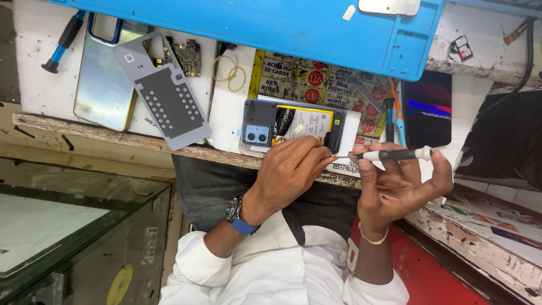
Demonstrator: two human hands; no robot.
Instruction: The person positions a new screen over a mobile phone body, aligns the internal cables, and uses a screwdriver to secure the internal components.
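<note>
Below the blue mat [339, 34], the opened phone [265, 121] lies back-off at the bench edge, its battery [310, 123] exposed. The left hand [291, 169] rests on it, fingertips pinched together at the tip of the screwdriver [395, 153], which the right hand [398, 183] clamps level. This looks like 1 screw being handled at the bit. Seating it would call for steady aim.

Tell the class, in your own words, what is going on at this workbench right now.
A person is working on an opened phone lying on the bench edge, its back off and its battery showing. The left hand rests on the phone's lower edge. The right hand holds a small screwdriver, tip pointing at the left fingertips. A silvery back cover, a grey plate and a small circuit board lie set aside to the left.
</note>
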